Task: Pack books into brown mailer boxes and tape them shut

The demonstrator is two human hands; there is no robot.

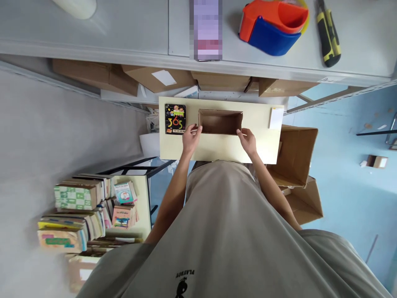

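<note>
A small open brown cardboard box (220, 121) stands on a pale work table (263, 140). My left hand (190, 138) grips the box's left near corner. My right hand (247, 140) grips its right near corner. The inside of the box looks bare. A dark book with "365" on its cover (175, 119) lies flat just left of the box, close to my left hand. A white slip or pad (276, 117) lies at the table's right end.
Several larger cardboard boxes (294, 155) stand right of the table and more sit under a grey shelf (124, 25). On the shelf lie an orange-blue tape dispenser (273, 27) and a yellow-black tool (328, 35). Stacks of books (89, 211) fill a low table at left.
</note>
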